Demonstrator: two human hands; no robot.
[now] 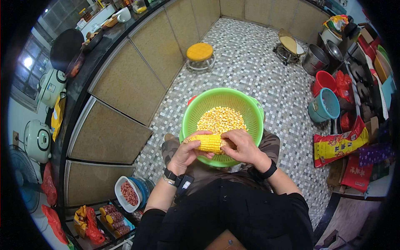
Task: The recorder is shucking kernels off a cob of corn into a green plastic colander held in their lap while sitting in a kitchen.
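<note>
Between my two hands lies a yellow corn cob (208, 143), held sideways over a green plastic colander (190, 120). My left hand (188, 149) grips the cob's left part, thumb on the near side. At the other end my right hand (243, 145) has its fingers and thumb closed around the cob. Rows of kernels cover the left and middle; a paler, stripped stretch shows beside my right fingers. Loose corn kernels (221, 119) are heaped in the bottom of the colander, which rests between my knees.
A yellow-topped stool (200, 52) stands ahead by the cabinets. Rightward are a blue bucket (324, 105), a red bucket (325, 82) and a red-yellow bag (340, 143). A white basket of reddish beans or nuts (128, 194) sits left, near a rack with lidded jars (115, 217).
</note>
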